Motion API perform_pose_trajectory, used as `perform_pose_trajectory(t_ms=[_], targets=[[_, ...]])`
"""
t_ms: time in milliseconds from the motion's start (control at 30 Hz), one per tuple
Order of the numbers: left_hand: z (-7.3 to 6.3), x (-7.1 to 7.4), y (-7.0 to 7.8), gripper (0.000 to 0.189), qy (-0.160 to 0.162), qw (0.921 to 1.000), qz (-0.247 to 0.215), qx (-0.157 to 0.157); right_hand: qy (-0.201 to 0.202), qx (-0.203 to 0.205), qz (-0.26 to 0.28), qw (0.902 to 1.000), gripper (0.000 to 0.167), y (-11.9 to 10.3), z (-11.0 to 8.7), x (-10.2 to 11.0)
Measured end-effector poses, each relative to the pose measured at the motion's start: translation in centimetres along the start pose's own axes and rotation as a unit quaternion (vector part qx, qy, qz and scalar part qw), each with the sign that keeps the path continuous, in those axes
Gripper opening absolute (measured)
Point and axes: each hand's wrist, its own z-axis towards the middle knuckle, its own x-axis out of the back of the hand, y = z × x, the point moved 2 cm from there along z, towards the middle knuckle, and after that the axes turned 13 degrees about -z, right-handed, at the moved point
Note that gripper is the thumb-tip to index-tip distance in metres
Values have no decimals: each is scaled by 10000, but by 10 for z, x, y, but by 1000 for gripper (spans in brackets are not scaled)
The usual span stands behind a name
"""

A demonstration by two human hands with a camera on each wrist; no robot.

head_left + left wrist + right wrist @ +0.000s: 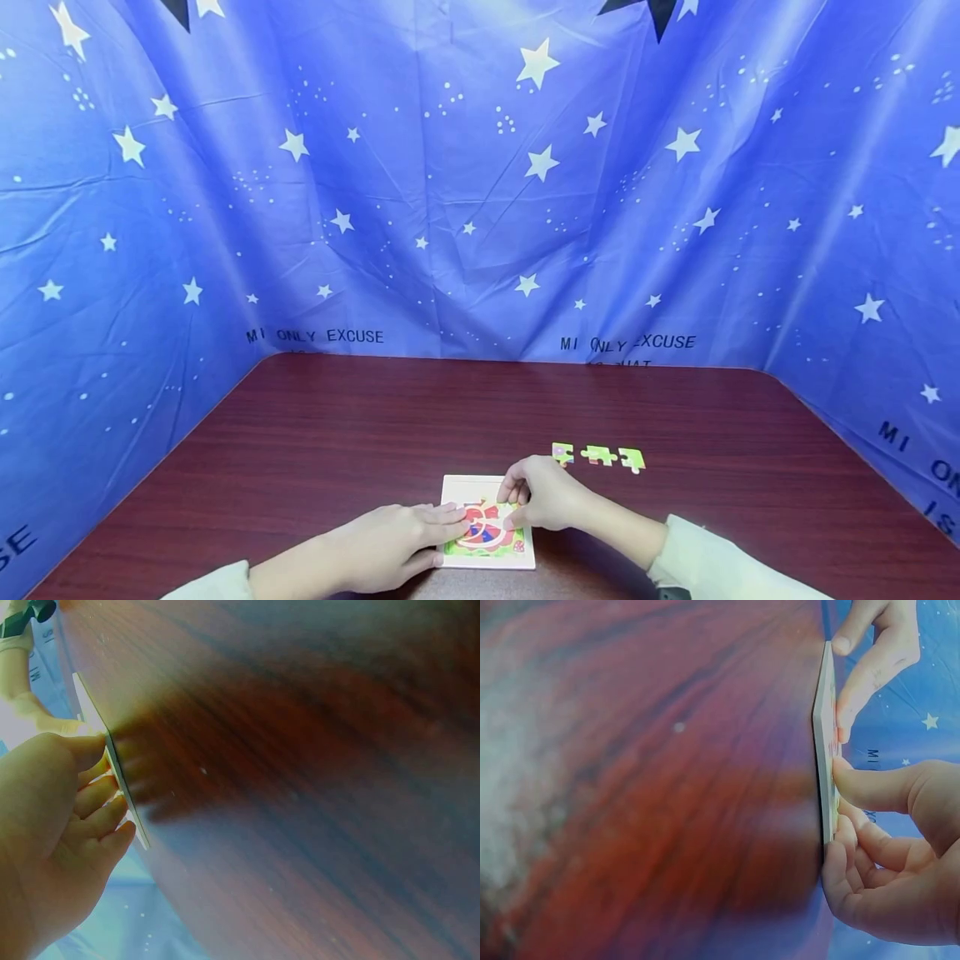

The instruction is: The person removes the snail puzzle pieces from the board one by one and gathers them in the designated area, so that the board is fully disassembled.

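Observation:
A square jigsaw puzzle in a pale frame (489, 563) lies near the front of the table, its picture red, blue and green. My left hand (393, 537) rests on its left side with fingers stretched over the picture. In the left wrist view, the left thumb (86, 750) sits at the board's near edge. Over the upper right part of the puzzle, my right hand (551, 493) has its fingers bent and pinches a puzzle piece between thumb and fingers, mostly hidden by them. The right thumb (877, 787) presses down at the board's face in the right wrist view.
Beyond the right hand, three loose green puzzle pieces lie in a row: one on the left (561, 452), one in the middle (599, 455) and one on the right (632, 459). A blue star-patterned cloth (465, 208) hangs around the dark red table (337, 425).

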Motion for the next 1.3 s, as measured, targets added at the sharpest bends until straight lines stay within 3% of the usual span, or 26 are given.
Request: perform_pose_trajectory(t_ms=[167,500,1300], targets=[[-1,1,1,44,-118,9997,-158,152,-57,-218,-43,9997,21,-1,1,-2],[6,3,-4,44,-245,9983,-357,388,-33,-281,-309,9991,24,1,10,2],[14,7,-13,45,-295,9977,-475,386,-194,-387,50,9990,17,14,21,9]])
